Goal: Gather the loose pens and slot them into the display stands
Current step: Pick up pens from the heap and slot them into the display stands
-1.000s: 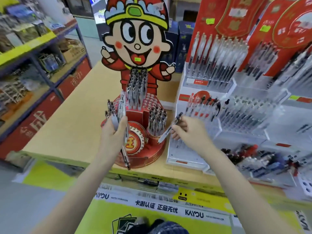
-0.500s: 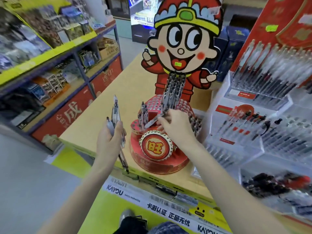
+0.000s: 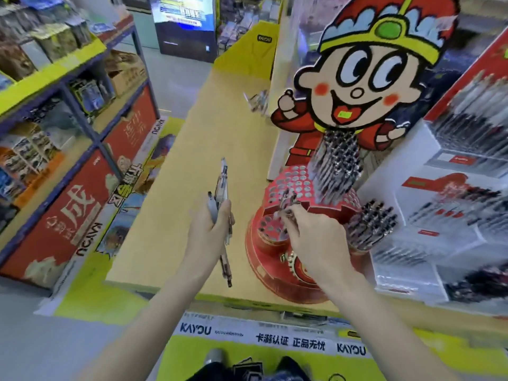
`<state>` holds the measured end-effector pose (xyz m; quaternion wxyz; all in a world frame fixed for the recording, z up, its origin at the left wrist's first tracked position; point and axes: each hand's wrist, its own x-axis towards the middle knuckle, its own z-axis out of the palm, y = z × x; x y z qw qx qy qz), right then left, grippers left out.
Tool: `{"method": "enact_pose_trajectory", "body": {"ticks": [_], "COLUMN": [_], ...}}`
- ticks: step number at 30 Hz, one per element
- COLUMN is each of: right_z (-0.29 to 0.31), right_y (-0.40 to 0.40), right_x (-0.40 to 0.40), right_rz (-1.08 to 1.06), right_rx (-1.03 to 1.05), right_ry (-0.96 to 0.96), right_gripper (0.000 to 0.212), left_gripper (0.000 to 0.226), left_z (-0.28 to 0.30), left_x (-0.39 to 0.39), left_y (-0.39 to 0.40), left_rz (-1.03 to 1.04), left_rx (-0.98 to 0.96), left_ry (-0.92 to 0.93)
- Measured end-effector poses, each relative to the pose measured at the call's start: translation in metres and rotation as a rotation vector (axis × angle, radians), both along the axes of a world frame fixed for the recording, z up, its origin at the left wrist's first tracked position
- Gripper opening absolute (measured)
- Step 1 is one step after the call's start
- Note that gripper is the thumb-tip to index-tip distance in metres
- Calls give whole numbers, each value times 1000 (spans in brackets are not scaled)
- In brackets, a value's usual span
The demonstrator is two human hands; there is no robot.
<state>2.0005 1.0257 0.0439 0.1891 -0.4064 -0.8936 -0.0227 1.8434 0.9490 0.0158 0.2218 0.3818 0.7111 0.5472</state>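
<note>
Head view, left hand (image 3: 209, 232) gripping pens (image 3: 223, 188), right hand (image 3: 310, 237) pinching pen (image 3: 287, 200) at red stand (image 3: 275, 259)

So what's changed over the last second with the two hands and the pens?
The right hand carried its pen leftward from the white racks to the red round stand and is lowering it into a hole. The left hand still grips its bundle of pens.

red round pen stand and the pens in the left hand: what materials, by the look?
Red round pen stand: likely printed cardboard, slightly glossy; thin flat panels and punched round holes suggest it, though plastic is possible. Pens gripped by the left hand: probably plastic, with see-through barrels and dark clips; blur hides finer detail.
</note>
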Motion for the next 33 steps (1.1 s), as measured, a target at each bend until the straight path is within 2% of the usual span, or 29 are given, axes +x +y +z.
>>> {"method": "enact_pose_trajectory", "body": {"ticks": [3,5,9,12,20,28,33], "right_z": [8,16,33,27,7,-12,-6], "right_y": [-5,-6,1,4,-3,-8,-9], "right_x": [3,1,-19,-30,-27,-40,-37], "right_rz": [-125,-171,-228,-275,-386,-471,-421], "right_rx": [-118,-227,-145,-188,-204,-177,-170], "right_ry": [69,38,-83,-166,46,-13,207], "right_gripper": [19,24,24,28,27,26,27], "left_gripper": [43,43,49,48,47,46,42], "left_z": [-8,-9,-4,-8,-14,-14,-12], "left_x": [-10,-12,-14,-16,-19,-16,-20], "left_y": [5,8,12,14,14,16,15], "left_rz": [-76,-128,-211,-241,-284,-287,-265], "left_rx": [-42,-51,-28,-48,-79,-111,-102], "left_ry": [-31,-58,-80,-101,-114,-126,-121]}}
